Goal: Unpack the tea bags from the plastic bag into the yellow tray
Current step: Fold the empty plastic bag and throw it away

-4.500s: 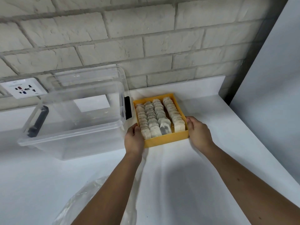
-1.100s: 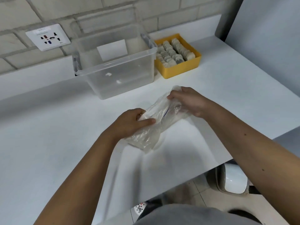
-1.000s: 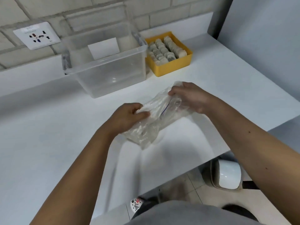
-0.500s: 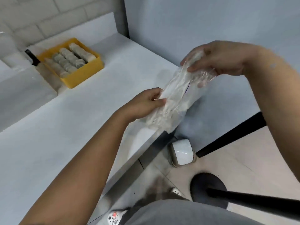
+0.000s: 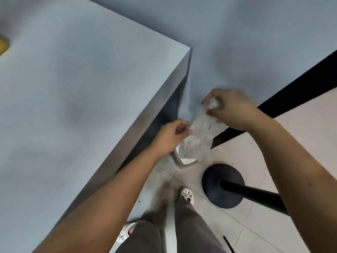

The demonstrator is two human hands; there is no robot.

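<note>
A crumpled clear plastic bag [image 5: 197,136] hangs in the air past the table's right corner, above the floor. My right hand [image 5: 231,108] grips its bunched upper end. My left hand [image 5: 171,135] pinches the bag's left side lower down. No tea bags show inside the bag. Only a blurred sliver of the yellow tray [image 5: 3,46] shows at the far left edge of the view, on the white table [image 5: 73,99].
Below the bag stands a small bin [image 5: 179,161] with a metal rim on the tiled floor. A black round stand base [image 5: 223,186] with a pole sits to the right. My legs and shoes are at the bottom. A grey wall rises behind.
I have turned right and looked down; both hands carried the bag off the table's edge to above the bin. The tray slid almost out of view and the clear box is gone from sight.
</note>
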